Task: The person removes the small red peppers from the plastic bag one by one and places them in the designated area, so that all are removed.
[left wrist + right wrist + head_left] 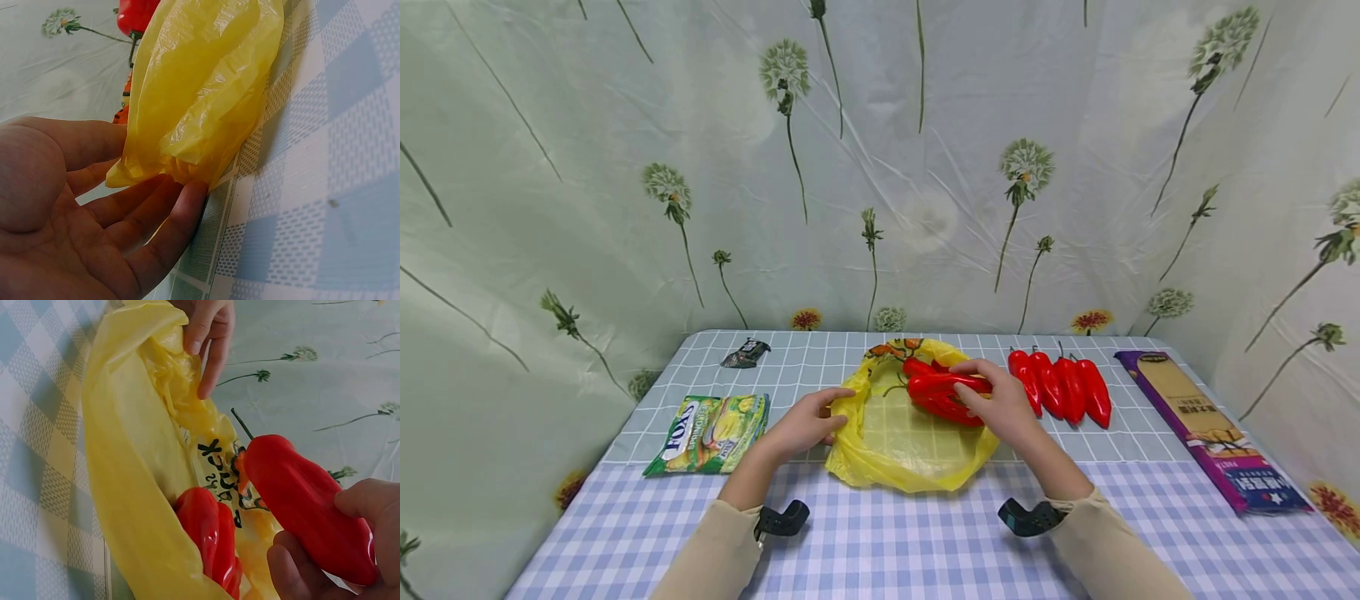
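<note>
A yellow plastic bag (891, 437) lies spread on the table with its mouth wide. My left hand (807, 423) holds the bag's left edge; in the left wrist view, thumb and fingers (172, 240) sit around the gathered plastic. Above the bag, my right hand (1000, 400) grips a red pepper (306, 506) between thumb and fingers, its stem pointing left in the head view. More red peppers (209, 534) rest inside the bag, partly hidden by its wall and by the held pepper.
Several red peppers (1067, 387) lie in a row right of the bag. Farther right is a long purple and tan pasta packet (1210, 429). A green Fox's candy bag (711, 433) and a small black packet (746, 353) lie on the left. A printed curtain (880, 167) hangs behind.
</note>
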### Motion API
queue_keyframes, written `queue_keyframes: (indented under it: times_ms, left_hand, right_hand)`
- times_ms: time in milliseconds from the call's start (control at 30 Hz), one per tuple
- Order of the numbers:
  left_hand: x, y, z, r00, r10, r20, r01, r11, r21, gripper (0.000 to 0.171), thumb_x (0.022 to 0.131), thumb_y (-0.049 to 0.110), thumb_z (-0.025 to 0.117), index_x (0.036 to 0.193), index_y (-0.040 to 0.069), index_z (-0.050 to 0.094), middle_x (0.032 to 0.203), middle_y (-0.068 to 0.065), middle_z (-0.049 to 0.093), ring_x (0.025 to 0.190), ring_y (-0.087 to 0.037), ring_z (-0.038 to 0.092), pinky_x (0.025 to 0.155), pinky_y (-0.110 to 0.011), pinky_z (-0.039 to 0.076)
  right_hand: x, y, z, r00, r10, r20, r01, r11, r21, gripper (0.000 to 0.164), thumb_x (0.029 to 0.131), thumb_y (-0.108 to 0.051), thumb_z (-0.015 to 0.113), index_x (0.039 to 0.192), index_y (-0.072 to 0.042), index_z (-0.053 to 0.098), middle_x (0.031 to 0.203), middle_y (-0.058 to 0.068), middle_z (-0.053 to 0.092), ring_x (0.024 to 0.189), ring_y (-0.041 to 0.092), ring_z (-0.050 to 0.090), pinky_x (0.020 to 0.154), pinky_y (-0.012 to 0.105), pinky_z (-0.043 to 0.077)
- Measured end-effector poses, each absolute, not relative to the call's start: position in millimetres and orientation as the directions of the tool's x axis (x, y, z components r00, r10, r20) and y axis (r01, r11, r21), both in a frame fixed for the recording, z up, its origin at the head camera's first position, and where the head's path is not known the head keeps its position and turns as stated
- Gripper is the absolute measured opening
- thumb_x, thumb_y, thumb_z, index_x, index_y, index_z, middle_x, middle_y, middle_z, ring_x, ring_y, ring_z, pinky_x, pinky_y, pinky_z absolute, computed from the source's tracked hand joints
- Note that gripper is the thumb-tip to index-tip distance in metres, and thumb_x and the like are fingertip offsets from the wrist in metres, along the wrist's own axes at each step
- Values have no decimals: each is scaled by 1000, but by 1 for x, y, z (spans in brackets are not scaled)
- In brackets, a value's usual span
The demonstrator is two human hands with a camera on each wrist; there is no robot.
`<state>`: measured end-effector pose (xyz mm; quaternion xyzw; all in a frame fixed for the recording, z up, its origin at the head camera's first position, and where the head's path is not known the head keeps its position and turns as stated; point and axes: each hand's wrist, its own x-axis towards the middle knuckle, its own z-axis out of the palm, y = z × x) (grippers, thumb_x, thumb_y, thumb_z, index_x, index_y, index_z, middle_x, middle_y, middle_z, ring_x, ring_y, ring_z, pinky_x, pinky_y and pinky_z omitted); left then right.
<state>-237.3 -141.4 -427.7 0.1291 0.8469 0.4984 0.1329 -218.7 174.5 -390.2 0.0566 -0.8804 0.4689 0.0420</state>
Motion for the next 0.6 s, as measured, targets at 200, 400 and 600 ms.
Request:
queue_keyframes:
  times_ms: [200, 400, 600]
  left_hand:
    - [-237, -141, -428, -930, 354, -101, 83, 470, 879, 46, 99, 11, 58, 144, 13, 53, 134, -16, 57, 80, -16, 58, 68, -28, 56]
    - [-238, -141, -428, -932, 346, -106, 75, 471, 879, 46, 99, 11, 59, 144, 14, 53, 131, -15, 58, 80, -16, 57, 67, -28, 56]
    - [-238, -140, -428, -935, 338, -105, 73, 476, 876, 45, 98, 11, 59, 143, 14, 54, 131, -14, 58, 78, -16, 57, 67, -27, 55]
  right_hand:
    - [-214, 186, -389, -990, -58, 130, -141, 526, -839, 36, 92, -19, 71, 126, -15, 63, 134, 14, 61, 114, 33, 64, 83, 38, 61]
    - [-207, 197, -387, -990, -49, 130, -136, 533, -835, 39, 90, -22, 74, 125, -13, 60, 133, 15, 59, 113, 33, 64, 85, 39, 61]
    - [-203, 211, -387, -987, -49, 155, -157, 547, -822, 37, 89, -21, 75, 121, -11, 59, 130, 16, 60, 112, 33, 64, 87, 40, 60]
